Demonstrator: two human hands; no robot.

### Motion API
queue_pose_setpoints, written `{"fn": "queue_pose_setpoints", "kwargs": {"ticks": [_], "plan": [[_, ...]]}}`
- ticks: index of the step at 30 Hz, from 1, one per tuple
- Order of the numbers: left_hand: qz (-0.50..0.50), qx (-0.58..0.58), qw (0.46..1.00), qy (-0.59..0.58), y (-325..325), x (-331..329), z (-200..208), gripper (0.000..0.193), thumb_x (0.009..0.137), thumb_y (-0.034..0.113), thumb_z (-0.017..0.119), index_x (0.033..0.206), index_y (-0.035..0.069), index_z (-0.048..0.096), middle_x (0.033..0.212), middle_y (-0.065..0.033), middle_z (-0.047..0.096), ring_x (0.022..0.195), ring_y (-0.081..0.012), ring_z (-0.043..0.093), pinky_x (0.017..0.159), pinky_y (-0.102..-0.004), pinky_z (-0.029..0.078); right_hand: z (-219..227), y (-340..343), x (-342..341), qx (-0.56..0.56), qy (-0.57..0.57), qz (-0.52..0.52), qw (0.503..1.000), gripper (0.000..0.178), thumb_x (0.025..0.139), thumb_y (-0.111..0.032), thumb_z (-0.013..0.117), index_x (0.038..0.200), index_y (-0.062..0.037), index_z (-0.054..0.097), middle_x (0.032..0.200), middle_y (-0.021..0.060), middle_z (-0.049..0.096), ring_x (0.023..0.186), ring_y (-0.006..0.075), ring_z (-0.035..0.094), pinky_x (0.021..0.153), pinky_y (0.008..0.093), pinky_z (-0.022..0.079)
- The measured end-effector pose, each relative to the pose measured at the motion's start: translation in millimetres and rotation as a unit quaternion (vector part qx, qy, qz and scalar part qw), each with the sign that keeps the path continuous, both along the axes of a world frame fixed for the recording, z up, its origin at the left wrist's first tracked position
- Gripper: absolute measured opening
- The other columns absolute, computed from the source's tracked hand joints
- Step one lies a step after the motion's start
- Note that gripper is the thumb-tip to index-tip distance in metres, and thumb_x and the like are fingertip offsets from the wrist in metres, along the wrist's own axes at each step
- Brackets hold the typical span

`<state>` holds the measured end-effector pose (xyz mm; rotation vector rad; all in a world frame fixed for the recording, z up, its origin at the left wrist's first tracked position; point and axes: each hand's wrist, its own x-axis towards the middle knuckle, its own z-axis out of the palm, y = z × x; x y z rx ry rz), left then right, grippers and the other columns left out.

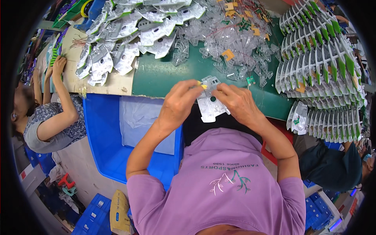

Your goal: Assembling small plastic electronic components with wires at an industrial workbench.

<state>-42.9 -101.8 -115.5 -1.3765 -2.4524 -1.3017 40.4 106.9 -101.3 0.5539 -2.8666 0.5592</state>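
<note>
White shell (208, 110) is between my two hands, at the bench's near edge. Looks like light, stiff plastic, maybe smooth; I'd treat the thin tabs and posts as snap-prone and hold it by the side edges, clear of the round hole. Right hand (237, 102) pinches its 2 o'clock edge. Left hand (178, 103) has fingertips closed on a small yellow piece (203, 85) at its 11 o'clock corner. Farther out: shell pile (152, 29) at 11, clear parts (219, 39) at 12, racked shells (319, 62) at 2, blue bin (93, 129) at 8.
</note>
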Motion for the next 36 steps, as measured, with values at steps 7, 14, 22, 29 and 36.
{"fn": "queue_pose_setpoints", "kwargs": {"ticks": [7,14,22,29,36], "plan": [[-0.078,-0.062,0.986,0.136,10,-1,-6,0.023,0.075,0.000,0.063,0.098,-0.002,0.066,0.102,-0.0118,0.062,0.100,-0.0282,0.063,0.082,-0.0383,0.051,-9,1,-2,-0.026,0.070,0.012,0.997,0.017,0.074,-0.003,0.062,0.091,-0.0030,0.060,0.081,0.0059,0.054,0.070,0.0198,0.060,0.054,0.0329,0.050],[-0.043,-0.086,0.985,0.146,14,11,-11,0.024,0.074,0.002,0.067,0.098,-0.001,0.067,0.100,-0.0107,0.065,0.099,-0.0267,0.064,0.079,-0.0377,0.051,-9,2,-2,-0.058,0.001,-0.016,0.998,0.018,0.076,0.000,0.061,0.093,-0.0035,0.057,0.076,0.0077,0.053,0.068,0.0233,0.061,0.054,0.0360,0.049],[0.037,0.068,0.997,-0.018,19,16,-27,0.047,0.071,-0.001,0.077,0.115,0.001,0.063,0.099,-0.0101,0.068,0.095,-0.0270,0.063,0.076,-0.0369,0.050,9,7,6,-0.098,-0.057,-0.066,0.991,0.022,0.077,-0.012,0.071,0.095,-0.0015,0.064,0.092,0.0102,0.054,0.075,0.0283,0.063,0.060,0.0405,0.050],[-0.062,0.065,0.995,-0.048,18,4,-30,0.068,0.076,-0.005,0.070,0.139,0.005,0.046,0.108,-0.0063,0.069,0.095,-0.0267,0.058,0.085,-0.0375,0.044,15,6,19,-0.124,-0.113,-0.090,0.982,0.027,0.077,-0.014,0.074,0.101,-0.0017,0.068,0.104,0.0109,0.058,0.079,0.0282,0.063,0.067,0.0393,0.051],[-0.111,-0.046,0.992,-0.033,20,-1,-15,0.067,0.078,-0.005,0.062,0.141,0.009,0.043,0.105,-0.0017,0.070,0.093,-0.0239,0.055,0.083,-0.0364,0.038,31,13,21,-0.326,-0.151,-0.073,0.930,0.019,0.083,0.003,0.060,0.101,0.0014,0.067,0.102,0.0150,0.063,0.083,0.0311,0.066,0.072,0.0370,0.054]]}}
